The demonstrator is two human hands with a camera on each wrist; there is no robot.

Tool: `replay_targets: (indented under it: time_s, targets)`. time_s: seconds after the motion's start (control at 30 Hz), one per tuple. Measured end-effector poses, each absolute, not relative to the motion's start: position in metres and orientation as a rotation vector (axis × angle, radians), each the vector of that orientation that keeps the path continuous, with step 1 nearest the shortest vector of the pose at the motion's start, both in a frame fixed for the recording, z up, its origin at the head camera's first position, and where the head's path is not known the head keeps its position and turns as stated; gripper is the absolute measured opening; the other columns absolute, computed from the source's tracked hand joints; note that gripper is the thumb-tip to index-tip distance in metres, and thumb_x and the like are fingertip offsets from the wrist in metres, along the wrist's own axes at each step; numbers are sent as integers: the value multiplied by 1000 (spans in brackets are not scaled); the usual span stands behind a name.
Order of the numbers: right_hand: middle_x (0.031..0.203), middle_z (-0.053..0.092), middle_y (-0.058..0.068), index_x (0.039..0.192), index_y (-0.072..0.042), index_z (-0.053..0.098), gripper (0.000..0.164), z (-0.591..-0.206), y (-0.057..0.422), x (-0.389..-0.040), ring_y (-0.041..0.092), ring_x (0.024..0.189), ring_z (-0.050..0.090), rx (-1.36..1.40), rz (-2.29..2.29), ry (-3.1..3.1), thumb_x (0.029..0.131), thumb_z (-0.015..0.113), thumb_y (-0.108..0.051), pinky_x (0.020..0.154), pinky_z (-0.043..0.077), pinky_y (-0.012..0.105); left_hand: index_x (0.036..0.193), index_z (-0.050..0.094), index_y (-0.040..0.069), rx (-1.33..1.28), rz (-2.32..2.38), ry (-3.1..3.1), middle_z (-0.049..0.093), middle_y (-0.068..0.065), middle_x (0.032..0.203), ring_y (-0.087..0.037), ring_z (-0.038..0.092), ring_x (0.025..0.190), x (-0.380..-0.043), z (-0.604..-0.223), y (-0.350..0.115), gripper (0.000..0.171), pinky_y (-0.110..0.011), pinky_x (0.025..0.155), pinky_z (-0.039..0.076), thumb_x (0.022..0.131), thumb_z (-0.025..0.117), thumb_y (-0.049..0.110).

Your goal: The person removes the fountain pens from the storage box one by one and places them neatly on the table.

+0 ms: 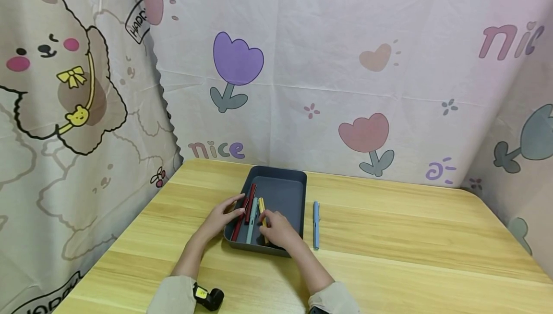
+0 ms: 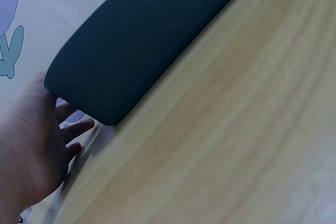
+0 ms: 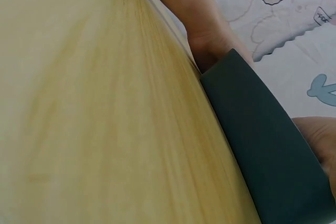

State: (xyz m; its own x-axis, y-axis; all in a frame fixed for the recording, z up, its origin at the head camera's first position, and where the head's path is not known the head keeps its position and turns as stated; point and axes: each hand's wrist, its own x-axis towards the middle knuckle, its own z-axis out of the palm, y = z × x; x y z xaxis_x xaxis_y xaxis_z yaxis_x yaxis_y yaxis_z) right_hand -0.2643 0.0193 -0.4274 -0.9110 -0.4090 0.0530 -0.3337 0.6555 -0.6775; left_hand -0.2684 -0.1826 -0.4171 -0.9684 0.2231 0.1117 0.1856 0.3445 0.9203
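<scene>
A dark grey rectangular tray (image 1: 282,184) lies on the table. In its left part are two dark red pens (image 1: 252,194) and a light teal pen (image 1: 252,223). My right hand (image 1: 278,230) reaches over the tray and pinches a yellow pen (image 1: 261,204) with thumb and finger; its lower end is partly hidden. At the left rim rests my left hand (image 1: 222,220), fingers extended and thumb reaching inward beside the red pens. In the left wrist view, the left hand (image 2: 37,150) has its fingers spread beside the tray's outer wall (image 2: 126,45).
A blue pen (image 1: 316,225) lies on the wooden table (image 1: 410,237), just right of the tray. A black device (image 1: 209,298) is strapped at the left wrist. Printed cloth (image 1: 302,64) hangs behind the table and along its sides.
</scene>
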Motion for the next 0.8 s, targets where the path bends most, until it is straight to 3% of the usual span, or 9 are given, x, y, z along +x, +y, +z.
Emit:
replay_targets:
  time_s: [0.17, 0.37, 0.63, 0.8]
  targets:
    - [76, 43, 3, 92, -11, 64, 9, -427, 19, -263, 14, 61, 39, -639, -1093, 2765, 89, 55, -11, 51, 32, 25, 137, 43, 2, 382, 1737, 2547, 31, -22, 142, -41, 25, 130, -269, -417, -182, 49, -51, 103, 22, 92, 57, 15]
    - [78, 43, 1, 86, -10, 63, 4, -428, 19, -262, 13, 65, 42, -655, -1087, 2788, 85, 64, -13, 54, 38, 25, 137, 42, 2, 371, 1741, 2543, 31, -23, 142, -41, 24, 130, -268, -417, -181, 49, -51, 103, 22, 92, 58, 15]
    - [83, 44, 5, 90, -11, 65, 6, -428, 20, -264, 18, 71, 44, -577, -1158, 2750, 84, 65, -10, 57, 39, 29, 137, 42, 3, 360, 1739, 2537, 31, -22, 142, -40, 24, 130, -268, -417, -182, 50, -51, 103, 21, 92, 58, 16]
    - [101, 58, 10, 99, -11, 70, 16, -429, 22, -264, 23, 86, 55, -548, -1290, 2668, 85, 64, -7, 63, 47, 33, 138, 42, 4, 372, 1734, 2534, 31, -21, 142, -40, 24, 130, -268, -418, -182, 50, -51, 103, 22, 92, 57, 16]
